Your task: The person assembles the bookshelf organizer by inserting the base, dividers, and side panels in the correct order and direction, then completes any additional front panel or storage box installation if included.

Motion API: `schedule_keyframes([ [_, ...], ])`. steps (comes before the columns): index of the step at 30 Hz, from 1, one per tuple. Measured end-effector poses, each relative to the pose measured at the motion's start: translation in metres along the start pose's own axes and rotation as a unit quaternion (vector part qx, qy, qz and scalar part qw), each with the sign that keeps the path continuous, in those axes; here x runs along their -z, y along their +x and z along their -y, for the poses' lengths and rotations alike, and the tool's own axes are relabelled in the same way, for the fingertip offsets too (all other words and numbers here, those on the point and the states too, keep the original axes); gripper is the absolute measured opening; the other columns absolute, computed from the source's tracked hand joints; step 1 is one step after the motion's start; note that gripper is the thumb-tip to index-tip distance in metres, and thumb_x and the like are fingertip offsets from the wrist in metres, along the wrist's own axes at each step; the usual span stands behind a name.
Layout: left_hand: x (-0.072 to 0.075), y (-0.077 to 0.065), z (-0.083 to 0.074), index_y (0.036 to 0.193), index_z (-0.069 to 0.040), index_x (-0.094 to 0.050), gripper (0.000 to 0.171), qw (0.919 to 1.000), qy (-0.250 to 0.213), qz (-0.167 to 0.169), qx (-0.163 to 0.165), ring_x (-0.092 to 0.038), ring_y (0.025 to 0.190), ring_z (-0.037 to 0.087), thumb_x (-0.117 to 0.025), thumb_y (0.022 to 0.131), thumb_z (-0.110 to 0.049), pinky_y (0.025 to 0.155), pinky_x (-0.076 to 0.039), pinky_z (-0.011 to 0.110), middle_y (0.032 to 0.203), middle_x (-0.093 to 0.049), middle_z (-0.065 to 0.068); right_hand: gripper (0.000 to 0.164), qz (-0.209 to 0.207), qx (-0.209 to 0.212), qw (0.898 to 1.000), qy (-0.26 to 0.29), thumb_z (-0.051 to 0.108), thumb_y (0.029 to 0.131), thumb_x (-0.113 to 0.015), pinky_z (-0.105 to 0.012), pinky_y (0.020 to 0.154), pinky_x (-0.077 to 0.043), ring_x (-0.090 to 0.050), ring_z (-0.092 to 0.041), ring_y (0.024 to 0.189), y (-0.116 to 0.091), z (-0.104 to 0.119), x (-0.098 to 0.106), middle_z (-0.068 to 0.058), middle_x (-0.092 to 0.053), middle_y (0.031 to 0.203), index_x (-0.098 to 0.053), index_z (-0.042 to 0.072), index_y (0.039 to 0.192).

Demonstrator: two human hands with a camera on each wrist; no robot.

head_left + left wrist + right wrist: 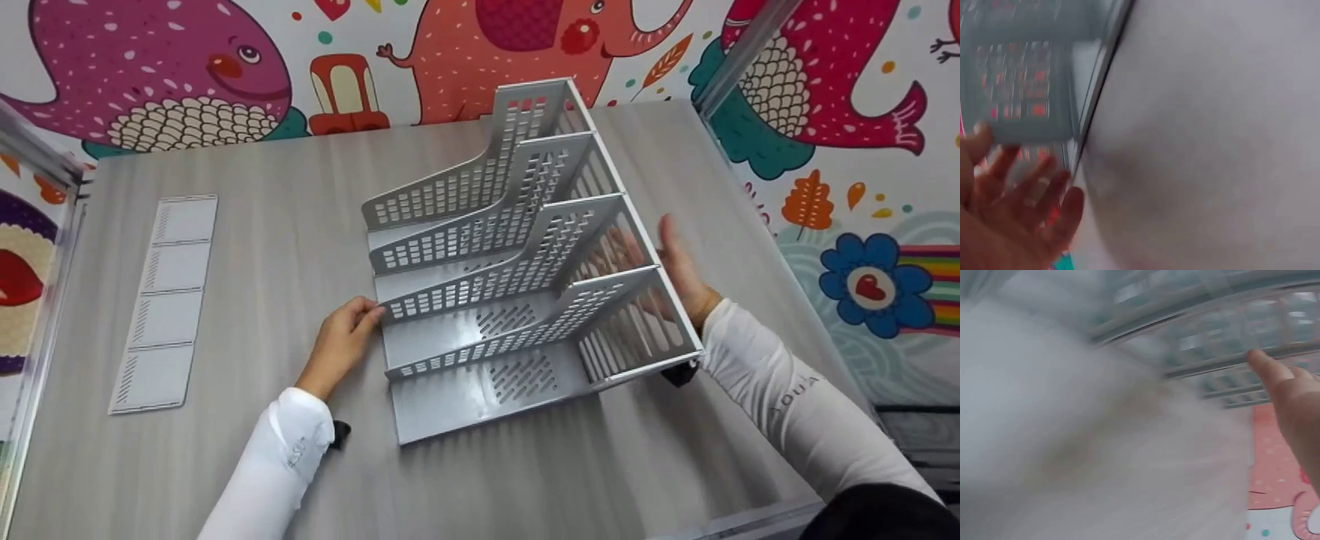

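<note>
A grey four-slot desktop file rack point(450, 352) with perforated dividers stands at an angle on the table in the head view. My left hand point(345, 334) is at its front edge, thumb and fingertips pinching the front end of a divider. The left wrist view, blurred, has the left hand point(1022, 208) with thumb and index finger about that divider corner point(1027, 132). Behind the slatted back, my right hand point(679, 270) lies with straight fingers, partly seen through the slats. In the right wrist view, the right hand point(1292, 399) reaches up along the rack's slats point(1264, 326).
A flat light-grey panel point(176, 270), marked off in sections with slanted slots, lies on the table point(270, 262) to the left. Metal frame posts point(750, 56) and printed animal walls point(187, 45) border the table at the back and sides.
</note>
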State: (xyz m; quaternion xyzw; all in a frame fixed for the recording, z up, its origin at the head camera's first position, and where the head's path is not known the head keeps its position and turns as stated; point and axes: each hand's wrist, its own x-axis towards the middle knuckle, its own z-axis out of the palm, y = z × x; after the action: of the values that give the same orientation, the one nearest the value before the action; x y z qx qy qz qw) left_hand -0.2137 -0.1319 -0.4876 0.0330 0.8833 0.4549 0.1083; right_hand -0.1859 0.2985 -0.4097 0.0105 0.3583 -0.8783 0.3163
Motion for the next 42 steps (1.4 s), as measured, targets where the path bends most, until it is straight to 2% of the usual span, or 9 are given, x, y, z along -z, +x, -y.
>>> schedule_keyframes([
  [4, 0.02, 0.01, -0.011, 0.094, -0.004, -0.062, 0.022, 0.9982, 0.002, -0.059, -0.009, -0.049, 0.073, 0.011, -0.055, 0.096, -0.025, 0.069, -0.039, 0.025, 0.084, -0.064, 0.01, 0.098, 0.166, 0.068, 0.965, 0.191, 0.082, 0.08, -0.014, -0.045, 0.111, -0.036, -0.036, -0.03, 0.14, 0.002, 0.012, -0.016, -0.017, -0.039, 0.149, -0.028, 0.013, 0.149],
  [8, 0.058, 0.012, -0.036, 0.089, -0.002, -0.062, 0.025, 0.9855, -0.009, -0.166, -0.033, -0.046, 0.067, 0.004, -0.062, 0.092, -0.027, 0.065, -0.036, 0.02, 0.078, -0.062, 0.004, 0.104, 0.224, 0.104, 0.951, 0.186, 0.088, 0.074, -0.01, -0.047, 0.113, -0.031, -0.036, -0.034, 0.139, 0.01, 0.015, -0.017, -0.018, -0.032, 0.153, -0.013, 0.021, 0.154],
  [12, 0.091, 0.009, -0.063, 0.091, -0.002, -0.063, 0.031, 0.9794, 0.01, -0.191, -0.063, -0.043, 0.066, 0.003, -0.062, 0.091, -0.034, 0.062, -0.033, 0.019, 0.075, -0.057, -0.002, 0.093, 0.24, 0.117, 0.956, 0.126, 0.08, 0.083, -0.021, -0.048, 0.118, -0.023, -0.027, -0.032, 0.143, 0.012, 0.011, -0.012, -0.015, -0.022, 0.157, 0.008, 0.025, 0.153],
  [17, 0.105, 0.002, -0.081, 0.096, -0.005, -0.064, 0.038, 0.984, 0.037, -0.153, -0.084, -0.048, 0.076, 0.009, -0.057, 0.092, -0.041, 0.066, -0.037, 0.018, 0.086, -0.06, 0.003, 0.081, 0.127, 0.131, 0.978, -0.098, 0.056, 0.095, -0.04, -0.037, 0.114, -0.032, -0.023, -0.022, 0.147, 0.005, 0.002, -0.015, -0.007, -0.011, 0.162, 0.006, 0.025, 0.153],
  [22, 0.103, -0.004, -0.083, 0.119, -0.001, -0.059, 0.027, 0.9847, -0.06, -0.096, -0.132, -0.051, 0.121, 0.017, -0.055, 0.095, -0.013, 0.096, -0.048, 0.029, 0.124, -0.053, 0.011, 0.07, -0.081, 0.084, 0.959, -0.257, 0.025, 0.102, -0.041, -0.03, 0.097, -0.049, -0.051, -0.011, 0.129, -0.006, 0.0, -0.022, -0.002, -0.03, 0.155, 0.006, 0.034, 0.152],
  [28, 0.092, -0.013, -0.085, 0.152, -0.005, 0.0, 0.085, 0.9359, -0.31, 0.024, -0.166, -0.001, 0.15, 0.027, -0.047, 0.084, 0.013, 0.12, -0.009, 0.05, 0.162, 0.005, 0.011, 0.064, -0.175, 0.112, 0.943, -0.26, 0.023, 0.102, -0.042, -0.026, 0.087, -0.054, -0.064, -0.01, 0.111, 0.001, -0.006, 0.008, 0.01, -0.057, 0.127, -0.005, 0.023, 0.154],
  [30, 0.085, -0.014, -0.092, 0.151, -0.006, 0.013, 0.088, 0.9143, -0.365, 0.057, -0.167, 0.0, 0.15, 0.029, -0.043, 0.085, 0.009, 0.121, -0.001, 0.047, 0.161, 0.007, 0.014, 0.063, -0.216, 0.119, 0.922, -0.299, 0.026, 0.101, -0.042, -0.02, 0.085, -0.053, -0.067, -0.005, 0.103, 0.009, -0.009, 0.019, 0.011, -0.061, 0.121, -0.009, 0.012, 0.154],
  [33, 0.073, -0.012, -0.11, 0.151, -0.007, 0.012, 0.082, 0.9074, -0.384, 0.061, -0.16, -0.008, 0.149, 0.028, -0.036, 0.086, 0.004, 0.122, -0.002, 0.043, 0.161, -0.002, 0.017, 0.061, -0.241, 0.1, 0.876, -0.405, 0.027, 0.102, -0.038, -0.013, 0.084, -0.05, -0.064, -0.001, 0.103, 0.021, -0.013, 0.032, -0.009, -0.062, 0.127, -0.012, 0.0, 0.151],
  [42, 0.041, -0.001, -0.166, 0.143, 0.012, -0.027, 0.061, 0.8909, -0.406, -0.096, -0.179, -0.047, 0.129, 0.032, -0.036, 0.083, 0.012, 0.106, -0.041, 0.045, 0.145, -0.04, 0.028, 0.048, -0.196, -0.005, 0.666, -0.72, 0.01, 0.098, -0.045, -0.051, 0.107, -0.037, -0.046, -0.045, 0.127, 0.041, -0.005, 0.04, -0.033, -0.049, 0.133, -0.035, -0.011, 0.14],
])
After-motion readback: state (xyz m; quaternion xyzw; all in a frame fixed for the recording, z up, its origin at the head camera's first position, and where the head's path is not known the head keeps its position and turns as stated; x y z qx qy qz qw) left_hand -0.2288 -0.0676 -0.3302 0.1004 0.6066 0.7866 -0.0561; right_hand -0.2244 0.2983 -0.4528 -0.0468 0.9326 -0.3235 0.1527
